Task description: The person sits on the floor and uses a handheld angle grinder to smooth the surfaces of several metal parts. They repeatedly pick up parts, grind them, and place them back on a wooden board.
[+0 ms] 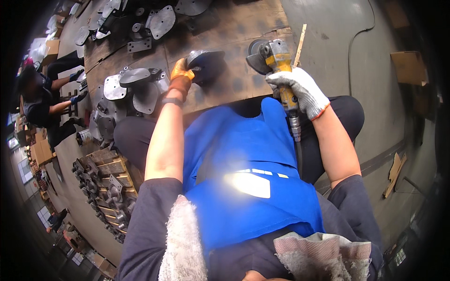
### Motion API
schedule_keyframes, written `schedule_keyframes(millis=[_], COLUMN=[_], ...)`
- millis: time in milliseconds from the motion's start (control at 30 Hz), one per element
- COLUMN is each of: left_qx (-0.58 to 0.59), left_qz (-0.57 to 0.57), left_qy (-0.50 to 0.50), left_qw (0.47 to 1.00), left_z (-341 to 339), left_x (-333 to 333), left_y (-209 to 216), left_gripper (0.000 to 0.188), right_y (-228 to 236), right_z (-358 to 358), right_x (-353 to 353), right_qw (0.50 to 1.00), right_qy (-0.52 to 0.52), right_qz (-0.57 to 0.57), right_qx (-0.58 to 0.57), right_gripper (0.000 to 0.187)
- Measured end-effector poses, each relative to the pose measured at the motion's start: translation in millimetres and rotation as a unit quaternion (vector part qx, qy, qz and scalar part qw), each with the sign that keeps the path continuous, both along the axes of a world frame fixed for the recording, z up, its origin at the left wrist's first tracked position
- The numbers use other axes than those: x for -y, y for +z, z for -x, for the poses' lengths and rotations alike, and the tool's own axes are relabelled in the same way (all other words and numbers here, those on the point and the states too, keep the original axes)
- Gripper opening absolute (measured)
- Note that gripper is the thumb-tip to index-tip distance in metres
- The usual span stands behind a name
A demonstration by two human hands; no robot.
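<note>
In an orange glove, my left hand (181,77) is closed on the edge of a dark metal part (207,70), which rests on a worn wooden tabletop (243,42). The part's lower side is in shadow. My right hand (303,91), gloved in white knit, wraps round the body of a yellow angle grinder (281,58). Its dark disc (256,55) is over the board's right edge, apart from the metal part. A hose fitting (294,125) runs from the grinder's rear toward my lap. Whether the disc spins, I cannot tell.
Several grey metal brackets (163,22) lie at the far left, with more plates (136,77) nearer my left arm. A pallet of metal parts (110,168) stands at left. Another person (37,100) works beyond. At right are a thin wooden strip (300,44), a cable (350,56) and cardboard (410,68).
</note>
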State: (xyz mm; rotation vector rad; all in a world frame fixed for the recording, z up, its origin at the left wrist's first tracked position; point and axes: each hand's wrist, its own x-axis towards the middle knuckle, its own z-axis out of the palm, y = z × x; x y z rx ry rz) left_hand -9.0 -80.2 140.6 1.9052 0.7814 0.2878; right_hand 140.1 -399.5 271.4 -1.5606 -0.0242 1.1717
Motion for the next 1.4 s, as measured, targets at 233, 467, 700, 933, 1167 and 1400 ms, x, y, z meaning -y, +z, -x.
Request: schedule_keyframes(millis=[233, 467, 700, 933, 1167, 1400], left_qx=[0.024, -0.207, -0.097, -0.079, -0.037, -0.120], left_qz=[-0.100, -0.246, -0.122, -0.117, -0.109, -0.236], left_qy=[0.023, 0.219, 0.283, 0.302, 0.123, 0.106], left_qw=[0.994, 0.921, 0.947, 0.943, 0.986, 0.958], left_z=[-4, -27, -33, -41, -57, -55], left_x=[-47, -11, 25, 15, -20, -32], left_y=[-118, -148, -38, -16, -61, -81], left_gripper=[0.022, 0.041, 0.051, 0.045, 0.032, 0.028], right_y=[11, 0, 8, 12, 21, 7], right_z=[4, 16, 20, 18, 19, 18], right_x=[-13, -17, -13, -18, -12, -10], right_qw=[0.999, 0.999, 0.999, 0.998, 0.995, 0.988], right_qy=[0.021, 0.027, 0.043, 0.056, -0.012, -0.019], right_qz=[-0.010, 0.034, 0.019, 0.006, -0.068, -0.089], right_qx=[0.033, 0.013, 0.000, 0.003, -0.065, -0.126], right_gripper=[0.025, 0.025, 0.026, 0.028, 0.035, 0.037])
